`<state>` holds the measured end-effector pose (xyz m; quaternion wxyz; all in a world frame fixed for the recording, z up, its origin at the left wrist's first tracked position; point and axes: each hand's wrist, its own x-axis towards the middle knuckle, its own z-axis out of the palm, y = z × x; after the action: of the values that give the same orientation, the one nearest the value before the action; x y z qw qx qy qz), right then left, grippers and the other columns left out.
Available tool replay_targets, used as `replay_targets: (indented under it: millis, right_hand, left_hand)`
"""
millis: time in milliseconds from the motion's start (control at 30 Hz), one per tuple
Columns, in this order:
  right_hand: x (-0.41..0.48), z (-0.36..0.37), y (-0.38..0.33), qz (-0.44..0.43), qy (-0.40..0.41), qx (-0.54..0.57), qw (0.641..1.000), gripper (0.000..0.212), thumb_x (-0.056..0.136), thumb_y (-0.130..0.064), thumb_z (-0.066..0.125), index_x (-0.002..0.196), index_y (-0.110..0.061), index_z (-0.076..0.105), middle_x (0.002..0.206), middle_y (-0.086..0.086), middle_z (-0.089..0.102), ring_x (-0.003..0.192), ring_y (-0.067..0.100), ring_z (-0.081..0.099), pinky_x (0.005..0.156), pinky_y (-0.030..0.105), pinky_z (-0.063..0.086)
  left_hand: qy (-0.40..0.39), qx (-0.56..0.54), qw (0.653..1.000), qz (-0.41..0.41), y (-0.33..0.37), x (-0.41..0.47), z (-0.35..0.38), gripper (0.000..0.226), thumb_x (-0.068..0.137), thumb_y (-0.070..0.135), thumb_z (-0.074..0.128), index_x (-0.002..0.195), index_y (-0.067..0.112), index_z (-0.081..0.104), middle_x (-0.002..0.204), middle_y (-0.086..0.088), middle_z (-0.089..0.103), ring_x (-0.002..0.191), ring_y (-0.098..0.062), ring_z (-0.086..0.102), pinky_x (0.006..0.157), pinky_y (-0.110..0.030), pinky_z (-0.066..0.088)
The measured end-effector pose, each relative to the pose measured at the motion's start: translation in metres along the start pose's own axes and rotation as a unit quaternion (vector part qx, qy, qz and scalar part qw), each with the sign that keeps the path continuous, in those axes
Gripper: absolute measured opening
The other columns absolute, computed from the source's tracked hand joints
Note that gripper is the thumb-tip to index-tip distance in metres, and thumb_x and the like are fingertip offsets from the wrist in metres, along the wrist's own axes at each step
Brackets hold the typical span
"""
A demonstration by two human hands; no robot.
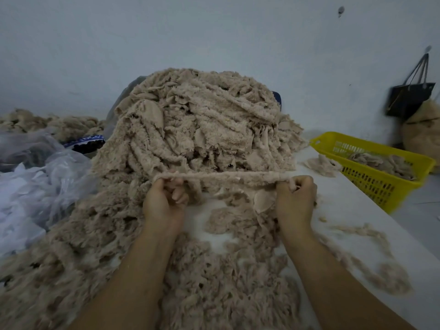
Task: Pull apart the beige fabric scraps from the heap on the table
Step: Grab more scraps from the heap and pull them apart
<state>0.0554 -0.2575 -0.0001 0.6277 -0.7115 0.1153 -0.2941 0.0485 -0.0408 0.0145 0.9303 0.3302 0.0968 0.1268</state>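
Leftmost, crumpled translucent plastic bags (35, 177) crowded the tall heap of beige fleecy fabric scraps (202, 120) on the white table (347, 210). Before it, the left hand (164, 201) and right hand (295, 198) each gripped one end of a long beige fabric strip (226, 177), taut, running left to right. A yellow perforated plastic basket (371, 184) sat rightward.

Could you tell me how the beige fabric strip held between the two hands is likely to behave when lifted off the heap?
Probably floppy: the strip seems to run straight only because the left hand and right hand grip its ends. Likely light, since it looks thin and fluffy. Its fuzzy pile may snag on the heap.
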Motion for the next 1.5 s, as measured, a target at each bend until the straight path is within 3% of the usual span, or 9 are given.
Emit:
replay_targets:
  millis: [233, 400, 500, 633, 800, 1033, 1200, 1300, 1500]
  right_hand:
    - [-0.004, -0.001, 0.002, 0.01, -0.111, -0.039, 0.993, 0.036, 0.102, -0.021, 0.042, 0.137, -0.015, 0.048, 0.099, 0.001, 0.062, 0.056, -0.005, 0.054, 0.042, 0.011, 0.037]
    - [-0.017, 0.004, -0.006, -0.033, -0.181, -0.044, 0.982, 0.018, 0.096, -0.022, 0.049, 0.081, -0.025, 0.058, 0.06, -0.01, 0.056, 0.047, 0.0, 0.048, 0.042, 0.012, 0.034]
    - [-0.014, 0.005, -0.005, -0.008, -0.203, -0.059, 0.977, 0.037, 0.094, -0.031, 0.058, 0.061, -0.022, 0.044, 0.047, -0.009, 0.044, 0.043, 0.005, 0.037, 0.042, 0.016, 0.029]
    - [-0.011, 0.005, -0.001, -0.027, -0.224, -0.095, 0.97, 0.037, 0.095, -0.031, 0.059, 0.069, -0.02, 0.035, 0.05, -0.01, 0.034, 0.045, 0.006, 0.031, 0.043, 0.018, 0.026]
    - [-0.009, -0.001, -0.011, 0.08, -0.173, 0.001, 0.982, 0.019, 0.098, -0.023, 0.053, 0.1, -0.039, 0.063, 0.073, 0.003, 0.069, 0.048, 0.02, 0.053, 0.049, 0.03, 0.047]
    - [0.003, -0.003, -0.013, 0.318, -0.169, 0.386, 0.849, 0.035, 0.105, -0.018, 0.033, 0.079, -0.008, 0.053, 0.069, 0.007, 0.054, 0.064, 0.023, 0.056, 0.063, 0.031, 0.056]
    - [-0.011, 0.002, -0.012, 0.121, -0.271, 0.036, 0.954, 0.018, 0.099, -0.021, 0.051, 0.09, -0.024, 0.066, 0.08, -0.006, 0.069, 0.065, 0.006, 0.063, 0.054, 0.021, 0.048]
    - [-0.025, 0.009, -0.012, 0.055, -0.399, 0.012, 0.915, 0.031, 0.088, -0.064, 0.057, 0.107, -0.04, 0.063, 0.089, -0.014, 0.074, 0.081, 0.005, 0.07, 0.064, 0.019, 0.053]
    - [-0.023, 0.009, -0.005, 0.03, -0.377, -0.058, 0.924, 0.014, 0.095, -0.024, 0.061, 0.084, -0.029, 0.056, 0.068, -0.006, 0.061, 0.054, 0.005, 0.054, 0.049, 0.02, 0.041]
  left_hand:
    - [-0.115, 0.541, 0.791, 0.26, -0.027, -0.022, 0.004, 0.046, 0.098, 0.035, 0.045, 0.144, 0.034, 0.041, 0.14, 0.006, 0.047, 0.06, 0.011, 0.05, 0.055, -0.004, 0.042]
    - [-0.325, 0.614, 0.689, 0.204, -0.047, -0.033, 0.011, 0.05, 0.085, 0.057, 0.063, 0.131, 0.042, 0.052, 0.12, 0.035, 0.052, 0.1, 0.013, 0.052, 0.083, -0.006, 0.041]
    - [-0.26, 0.588, 0.739, 0.202, -0.046, -0.025, 0.007, 0.019, 0.096, 0.028, 0.061, 0.078, 0.032, 0.062, 0.062, 0.019, 0.054, 0.058, 0.006, 0.047, 0.058, -0.017, 0.04]
    - [-0.092, 0.355, 0.927, 0.074, -0.025, -0.016, 0.008, 0.038, 0.094, 0.022, 0.058, 0.057, 0.024, 0.066, 0.057, 0.009, 0.058, 0.057, -0.006, 0.054, 0.054, -0.025, 0.04]
    - [-0.029, 0.189, 0.98, -0.063, -0.015, -0.013, 0.006, 0.04, 0.089, 0.027, 0.061, 0.05, 0.02, 0.069, 0.057, -0.002, 0.064, 0.05, -0.015, 0.064, 0.049, -0.029, 0.054]
    - [-0.051, 0.137, 0.984, -0.104, -0.008, -0.008, 0.001, 0.033, 0.09, 0.032, 0.065, 0.061, 0.02, 0.075, 0.068, -0.005, 0.069, 0.058, -0.019, 0.069, 0.053, -0.031, 0.057]
    - [-0.102, 0.205, 0.969, -0.096, -0.012, -0.01, -0.002, 0.035, 0.073, 0.047, 0.077, 0.087, 0.015, 0.08, 0.093, -0.012, 0.076, 0.08, -0.025, 0.073, 0.068, -0.036, 0.061]
    - [-0.163, 0.285, 0.941, -0.075, -0.022, -0.018, 0.005, 0.04, 0.079, 0.052, 0.069, 0.096, 0.017, 0.081, 0.099, -0.009, 0.077, 0.09, -0.019, 0.074, 0.074, -0.032, 0.06]
    - [-0.237, 0.505, 0.829, 0.038, -0.031, -0.026, 0.005, 0.044, 0.084, 0.071, 0.056, 0.087, 0.03, 0.071, 0.073, 0.018, 0.063, 0.067, 0.002, 0.057, 0.062, -0.012, 0.042]
